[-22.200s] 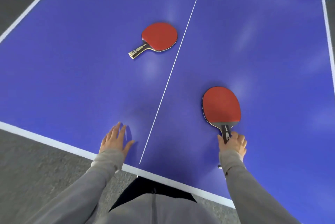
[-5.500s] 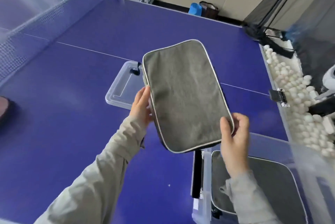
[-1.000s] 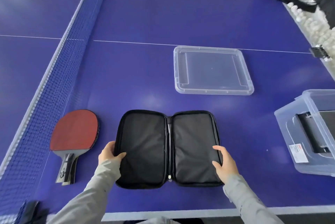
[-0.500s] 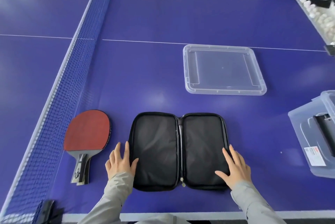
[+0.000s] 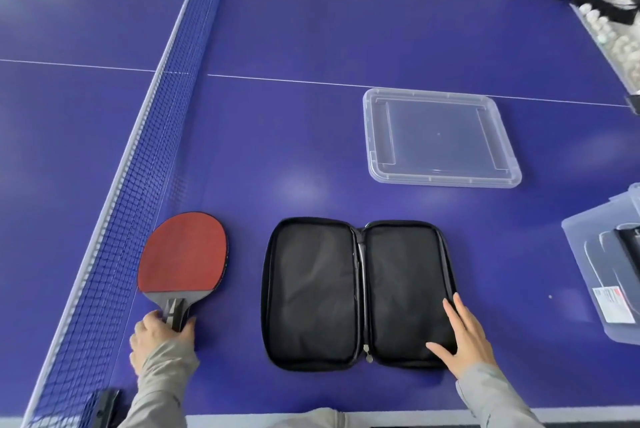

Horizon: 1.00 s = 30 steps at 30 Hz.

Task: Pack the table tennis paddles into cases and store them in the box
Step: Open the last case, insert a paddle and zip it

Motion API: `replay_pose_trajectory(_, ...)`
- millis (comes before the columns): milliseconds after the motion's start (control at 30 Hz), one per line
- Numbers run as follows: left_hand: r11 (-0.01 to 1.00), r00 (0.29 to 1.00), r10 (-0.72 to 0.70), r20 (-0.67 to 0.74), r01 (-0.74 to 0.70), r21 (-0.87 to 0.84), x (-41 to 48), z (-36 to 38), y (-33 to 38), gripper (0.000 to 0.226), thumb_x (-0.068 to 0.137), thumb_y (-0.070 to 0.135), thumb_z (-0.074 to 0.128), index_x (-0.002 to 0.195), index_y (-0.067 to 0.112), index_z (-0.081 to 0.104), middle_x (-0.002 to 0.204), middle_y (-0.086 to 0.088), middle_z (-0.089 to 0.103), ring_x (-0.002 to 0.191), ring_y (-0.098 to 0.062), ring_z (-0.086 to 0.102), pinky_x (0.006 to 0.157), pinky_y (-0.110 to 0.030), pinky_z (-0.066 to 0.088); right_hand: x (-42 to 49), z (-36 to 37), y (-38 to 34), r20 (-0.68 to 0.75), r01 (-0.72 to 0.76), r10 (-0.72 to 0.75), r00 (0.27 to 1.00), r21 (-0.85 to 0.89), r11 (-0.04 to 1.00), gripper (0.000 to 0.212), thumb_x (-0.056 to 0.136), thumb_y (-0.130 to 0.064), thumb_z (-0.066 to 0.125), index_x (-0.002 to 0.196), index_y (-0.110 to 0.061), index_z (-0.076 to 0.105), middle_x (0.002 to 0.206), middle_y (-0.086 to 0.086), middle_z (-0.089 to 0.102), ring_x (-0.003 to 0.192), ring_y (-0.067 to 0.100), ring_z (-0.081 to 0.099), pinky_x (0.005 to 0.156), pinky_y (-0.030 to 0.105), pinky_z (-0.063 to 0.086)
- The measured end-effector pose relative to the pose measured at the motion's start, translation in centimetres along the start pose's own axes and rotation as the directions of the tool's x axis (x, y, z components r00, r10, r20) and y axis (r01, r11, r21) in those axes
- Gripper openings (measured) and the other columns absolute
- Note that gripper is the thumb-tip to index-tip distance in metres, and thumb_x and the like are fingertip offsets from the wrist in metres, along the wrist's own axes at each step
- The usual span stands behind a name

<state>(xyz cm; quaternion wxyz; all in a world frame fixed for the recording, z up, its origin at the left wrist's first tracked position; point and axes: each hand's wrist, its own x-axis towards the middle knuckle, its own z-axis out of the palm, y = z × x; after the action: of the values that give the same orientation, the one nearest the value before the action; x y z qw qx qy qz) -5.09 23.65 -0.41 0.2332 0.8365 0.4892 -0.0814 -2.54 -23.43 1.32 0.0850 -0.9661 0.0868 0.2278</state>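
A red-faced paddle (image 5: 183, 253) lies flat on the blue table beside the net, handle toward me. My left hand (image 5: 160, 336) grips that handle. To its right a black zip case (image 5: 311, 292) lies spread open, both halves empty. My right hand (image 5: 465, 337) rests flat with straight fingers on the case's lower right corner. At the right edge stands a clear storage box (image 5: 595, 292) with a dark case inside it, partly cut off by the frame.
The box's clear lid (image 5: 440, 137) lies upturned beyond the case. The blue net (image 5: 138, 192) runs from near left to far middle, its clamp (image 5: 107, 407) at the near edge. Several white balls (image 5: 613, 36) lie in a trough at the far right.
My left hand has left the case's left edge, moved left and closed on the paddle's handle. My right hand stays flat on the case. The view has shifted slightly.
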Motion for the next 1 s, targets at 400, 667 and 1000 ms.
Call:
replay_pose_trajectory(400, 0.997, 0.999, 0.040, 0.018, -0.039, -0.063, -1.0, 0.1, 0.9, 0.036, 0.080, 0.029, 0.068, 0.088, -0.003, 0.054, 0.092, -0.026, 0.054, 0.089, -0.044, 0.056, 0.080, -0.049, 0.044, -0.1, -0.7, 0.3, 0.034, 0.054, -0.051, 0.998, -0.102, 0.993, 0.094, 0.083, -0.054, 0.058, 0.149, -0.027, -0.004, 0.154, -0.013, -0.019, 0.146, 0.014, 0.007, 0.097, 0.025, 0.043)
replay_pose_trajectory(667, 0.984, 0.990, 0.127, -0.063, -0.134, -0.120, -8.9, 1.7, 4.9, 0.031, 0.080, 0.023, 0.068, 0.091, -0.002, 0.055, 0.095, -0.022, 0.054, 0.093, -0.042, 0.054, 0.079, -0.046, 0.042, 0.4, -0.4, 1.9, -0.008, 0.193, -0.194, 0.981, -0.063, 0.979, 0.106, 0.050, -0.059, 0.082, 0.138, -0.018, 0.040, 0.147, 0.001, 0.039, 0.124, 0.025, 0.053, 0.074, 0.035, 0.055)
replay_pose_trajectory(1000, 0.934, 0.957, 0.285, 0.057, -0.264, -0.241, -24.9, 12.1, 14.6, 0.029, 0.076, 0.020, 0.074, 0.088, 0.000, 0.057, 0.093, -0.014, 0.056, 0.091, -0.035, 0.055, 0.075, -0.040, 0.042, 1.6, -1.7, 5.9, 0.041, 0.366, -0.364, 0.931, -0.110, 0.924, 0.104, 0.064, -0.068, 0.067, 0.146, -0.020, 0.024, 0.150, -0.007, 0.002, 0.139, 0.017, 0.032, 0.097, 0.039, 0.045)
